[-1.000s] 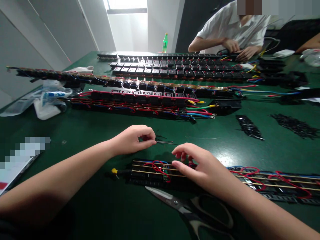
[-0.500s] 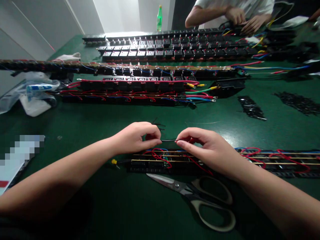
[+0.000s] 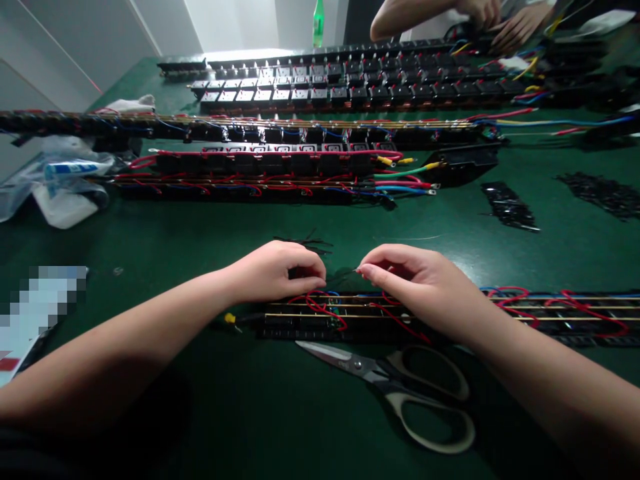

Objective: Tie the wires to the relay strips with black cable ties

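My right hand (image 3: 413, 273) pinches the tip of a thin black strand (image 3: 344, 274) between thumb and forefinger. Facing it, my left hand (image 3: 280, 270) is closed in a pinch at the strand's other end, its grip partly hidden. Both hands hover over the far edge of a long black strip assembly (image 3: 300, 328) with brass rails and red and blue wires. Behind my left fingers lies a small bunch of black strands (image 3: 313, 243). Large scissors (image 3: 357, 365) lie on the near side of the assembly, blades toward the left.
Several long wired strips (image 3: 240, 190) lie across the green table (image 3: 225, 233) farther back. Two piles of black pieces (image 3: 510, 207) are on the right. Plastic bags (image 3: 70, 200) sit at left. Across the table are a co-worker's hands (image 3: 520, 27) and a green bottle (image 3: 318, 23).
The strand was taut and straight between my fingertips; now it looks slacker and fainter. My right hand has shifted slightly up and right. The whole view has shifted a little.
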Motion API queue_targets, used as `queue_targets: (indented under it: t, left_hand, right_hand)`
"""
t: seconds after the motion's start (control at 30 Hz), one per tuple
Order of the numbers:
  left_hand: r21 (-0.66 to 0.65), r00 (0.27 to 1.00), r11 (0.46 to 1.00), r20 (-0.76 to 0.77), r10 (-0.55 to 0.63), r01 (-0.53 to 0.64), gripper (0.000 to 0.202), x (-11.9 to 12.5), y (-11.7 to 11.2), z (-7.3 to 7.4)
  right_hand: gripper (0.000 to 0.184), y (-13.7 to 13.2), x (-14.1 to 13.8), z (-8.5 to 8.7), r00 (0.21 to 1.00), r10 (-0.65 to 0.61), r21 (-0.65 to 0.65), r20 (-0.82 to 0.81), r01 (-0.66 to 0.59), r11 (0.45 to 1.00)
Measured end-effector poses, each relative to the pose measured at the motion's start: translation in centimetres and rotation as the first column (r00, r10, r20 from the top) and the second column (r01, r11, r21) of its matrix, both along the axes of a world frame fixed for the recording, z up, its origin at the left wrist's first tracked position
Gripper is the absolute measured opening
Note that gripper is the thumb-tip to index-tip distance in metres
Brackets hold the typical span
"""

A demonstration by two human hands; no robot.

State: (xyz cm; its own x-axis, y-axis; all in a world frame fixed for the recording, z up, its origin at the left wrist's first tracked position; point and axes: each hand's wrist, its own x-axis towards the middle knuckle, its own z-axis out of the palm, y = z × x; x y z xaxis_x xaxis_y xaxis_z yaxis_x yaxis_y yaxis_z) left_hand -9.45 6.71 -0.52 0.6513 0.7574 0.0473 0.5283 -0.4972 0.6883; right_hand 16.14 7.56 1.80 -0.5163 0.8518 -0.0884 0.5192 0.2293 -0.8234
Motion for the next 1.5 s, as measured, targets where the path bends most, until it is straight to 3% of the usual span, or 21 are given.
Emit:
queue_targets:
  t: [0.4,0.6,0.73,0.87,1.0,1.27,1.5]
  left_hand:
    - [-0.047,0.997,0.997,-0.032,0.063,-0.065,0.014,0.0,0.1,0.1]
    - [-0.08,0.997,0.994,-0.04,0.068,-0.071,0.014,0.2,-0.1,0.5]
    - [-0.114,0.994,0.989,-0.061,0.093,-0.099,0.019,0.5,-0.6,1.3]
    - [-0.218,0.991,0.969,-0.092,0.099,-0.117,0.028,0.9,-1.4,2.1]
    - [-0.358,0.985,0.918,-0.079,0.154,-0.172,0.019,1.4,-1.9,2.4]
    - [-0.392,0.975,0.894,-0.037,0.219,-0.216,0.017,1.8,-1.9,1.7]
    - [-0.383,0.978,0.905,0.016,0.207,-0.186,0.018,1.6,-1.7,1.3]
  right_hand:
    - [0.024,0.6,0.3,-0.6,0.988,-0.121,-0.088,-0.096,0.113,0.99]
    - [0.017,0.4,0.4,-0.5,0.95,-0.178,-0.186,-0.257,0.132,0.974]
    - [0.014,0.2,0.4,-0.4,0.924,-0.197,-0.181,-0.328,0.143,0.973]
    - [0.011,0.1,0.6,-0.4,0.933,-0.176,-0.163,-0.314,0.129,0.978]
    - [0.009,0.1,0.7,-0.3,0.939,-0.139,-0.137,-0.314,0.1,0.986]
    - [0.003,-0.2,0.6,0.2,0.965,-0.027,-0.043,-0.261,0.016,0.999]
    - [0.005,-0.4,0.8,0.3,0.971,0.113,0.094,-0.209,-0.095,0.991]
